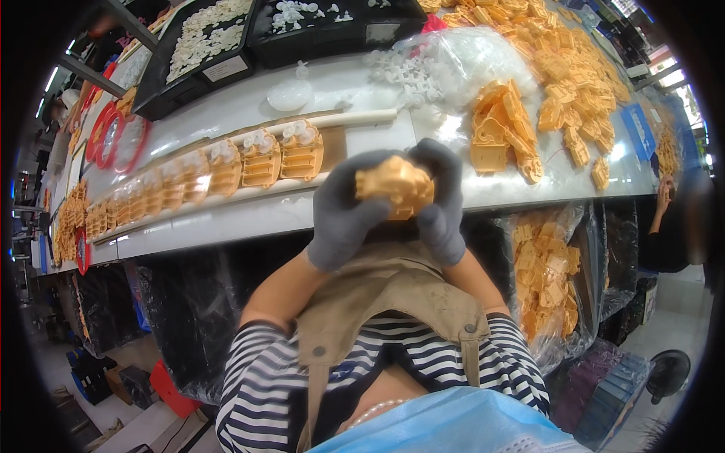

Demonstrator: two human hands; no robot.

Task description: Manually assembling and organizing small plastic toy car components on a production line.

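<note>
An orange moulded plastic part (394, 187) is held up between my two gloved hands, just over the near edge of the table. My left hand (340, 215), in a grey glove, wraps round its left side with the thumb at the lower front. On its other side my right hand (444, 196), gloved the same way, closes round the part. Blur hides its finer shape. Left of my hands, a row of similar orange parts (260, 162) with clear pieces on them lies between two white rails (332, 119).
Loose orange parts (502, 132) lie right of my hands, before a large heap (574, 83). White small pieces (415, 79) are by a plastic bag (483, 57). Black trays (208, 72) stand at the back. A bag of orange parts (544, 272) hangs below the table edge.
</note>
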